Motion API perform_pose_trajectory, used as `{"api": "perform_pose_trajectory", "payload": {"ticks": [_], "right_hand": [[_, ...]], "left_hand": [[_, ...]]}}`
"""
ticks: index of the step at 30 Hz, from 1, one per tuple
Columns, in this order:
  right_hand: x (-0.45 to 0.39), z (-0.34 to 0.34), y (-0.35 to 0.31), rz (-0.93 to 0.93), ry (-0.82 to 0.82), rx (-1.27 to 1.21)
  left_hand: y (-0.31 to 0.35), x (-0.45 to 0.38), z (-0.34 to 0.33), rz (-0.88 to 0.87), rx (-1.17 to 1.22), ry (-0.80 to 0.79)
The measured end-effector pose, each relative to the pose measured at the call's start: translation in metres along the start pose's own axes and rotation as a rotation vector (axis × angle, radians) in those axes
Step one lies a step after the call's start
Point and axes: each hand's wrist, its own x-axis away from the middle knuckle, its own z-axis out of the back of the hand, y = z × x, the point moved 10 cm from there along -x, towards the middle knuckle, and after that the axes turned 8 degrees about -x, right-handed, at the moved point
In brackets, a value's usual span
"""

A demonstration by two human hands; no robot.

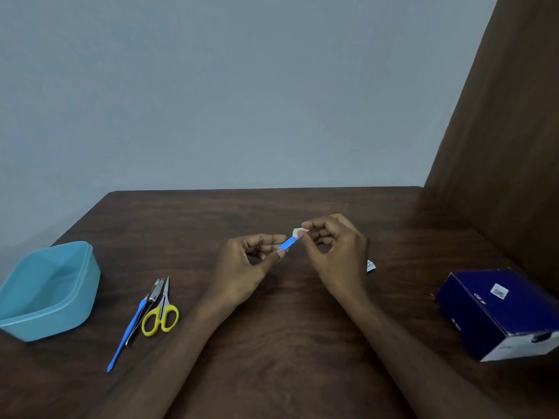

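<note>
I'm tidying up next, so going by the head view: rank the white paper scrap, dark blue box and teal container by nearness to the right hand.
From the right hand:
1. white paper scrap, on the table just to the hand's right.
2. dark blue box, far right.
3. teal container, far left, beyond the other hand.

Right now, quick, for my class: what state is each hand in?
Left hand: closed, pinching the small blue piece.
Right hand: closed, pinching the white tip at its end.
</note>
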Motion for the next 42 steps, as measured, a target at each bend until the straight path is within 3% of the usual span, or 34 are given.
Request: {"api": "perform_pose_trajectory", "payload": {"ticks": [6,24,32,37,42], "right_hand": [[0.008,-0.016,-0.022,0.221,-0.122,0.096],[0.008,-0.021,-0.015,0.166,-0.170,0.118],[-0.001,0.004,-0.024,0.186,-0.014,0.088],[0.009,-0.027,-0.020,0.216,-0.238,0.127],[-0.005,0.002,-0.010,0.139,-0.046,0.136]], "left_hand": [[0.000,0.002,-0.002,0.039,0.074,-0.013],[0.006,0.004,0.000,0.016,-0.032,0.011],[0.002,0.003,0.003,0.057,-0.018,0.038],[0.001,0.003,0.005,0.076,0.011,0.036],[-0.001,0.004,0.004,0.101,-0.010,0.030]]}}
